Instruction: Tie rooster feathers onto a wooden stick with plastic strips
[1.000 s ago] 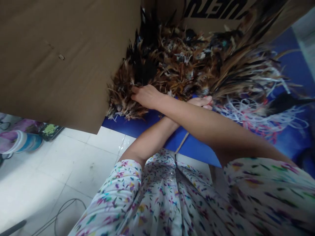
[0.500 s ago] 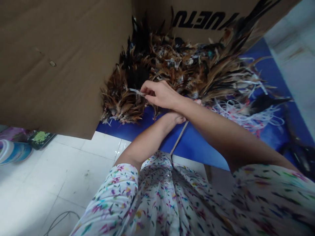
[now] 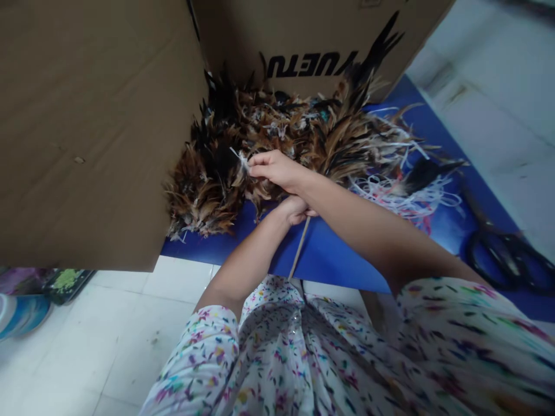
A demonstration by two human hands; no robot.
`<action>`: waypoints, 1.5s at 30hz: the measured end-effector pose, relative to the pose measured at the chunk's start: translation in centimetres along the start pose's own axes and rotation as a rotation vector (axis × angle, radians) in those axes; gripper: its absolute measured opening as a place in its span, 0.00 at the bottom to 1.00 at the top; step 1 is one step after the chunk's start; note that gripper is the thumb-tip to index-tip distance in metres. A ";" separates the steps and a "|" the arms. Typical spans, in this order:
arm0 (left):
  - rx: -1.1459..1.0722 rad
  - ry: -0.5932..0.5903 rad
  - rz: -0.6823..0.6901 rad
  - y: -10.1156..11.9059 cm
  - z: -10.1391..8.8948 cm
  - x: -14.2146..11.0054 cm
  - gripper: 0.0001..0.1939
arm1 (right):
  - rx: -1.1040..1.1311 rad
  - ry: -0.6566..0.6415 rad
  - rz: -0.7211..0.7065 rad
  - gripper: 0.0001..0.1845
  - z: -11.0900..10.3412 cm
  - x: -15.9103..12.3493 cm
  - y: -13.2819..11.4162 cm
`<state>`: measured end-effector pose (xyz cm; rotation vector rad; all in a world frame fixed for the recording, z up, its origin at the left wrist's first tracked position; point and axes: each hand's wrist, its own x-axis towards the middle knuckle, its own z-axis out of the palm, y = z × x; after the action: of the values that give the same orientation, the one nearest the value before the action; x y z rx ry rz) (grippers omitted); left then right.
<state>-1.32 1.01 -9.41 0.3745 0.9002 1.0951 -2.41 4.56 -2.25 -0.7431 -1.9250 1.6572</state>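
My arms cross over a blue surface [image 3: 333,260], the right forearm above the left. My right hand [image 3: 277,169] is closed in a pinch on a small whitish feather tuft [image 3: 243,160] with a thin white strip sticking out. Below it, my left hand [image 3: 295,209] is closed round a thin stick [image 3: 299,248], which runs down to my waist; its far end is hidden behind the hands. A heap of brown and black feathers [image 3: 277,124] lies just beyond both hands.
Cardboard walls stand on the left [image 3: 87,127] and at the back [image 3: 321,29]. Tangled white and pink strips [image 3: 399,196] lie right of my forearm, beside black-handled scissors [image 3: 507,260]. A blue-and-white tub [image 3: 26,315] and a dark tray [image 3: 67,284] are on the tiled floor at left.
The view has shifted, bringing the scissors more fully into sight. My right hand still pinches the tuft, its strip now pointing more upward. The left hand keeps hold of the stick.
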 end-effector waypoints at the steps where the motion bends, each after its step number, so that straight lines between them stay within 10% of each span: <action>1: 0.010 -0.015 0.002 0.1 0.0 0.0 0.21 | 0.044 0.017 0.029 0.10 -0.2 0.0 0.0; 12: 0.052 -0.170 -0.053 1.7 0.4 -1.2 0.16 | 0.298 0.061 -0.008 0.09 -5.9 -4.3 -3.4; 18: 0.061 -0.158 -0.065 1.8 0.5 -1.3 0.15 | -0.050 0.258 -0.045 0.07 -11.2 -9.0 -2.9; 23: 0.090 -0.182 -0.085 1.7 0.7 -1.4 0.16 | -0.540 0.169 -0.189 0.06 -14.4 -11.6 -1.2; 45: 0.200 -0.166 -0.137 1.7 1.6 -2.1 0.13 | -1.615 -0.171 -0.227 0.13 -13.2 -12.3 -2.3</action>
<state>-1.46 0.14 -6.43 0.5528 0.8764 0.8384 15.30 5.46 1.70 -0.7782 -3.0711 -0.3107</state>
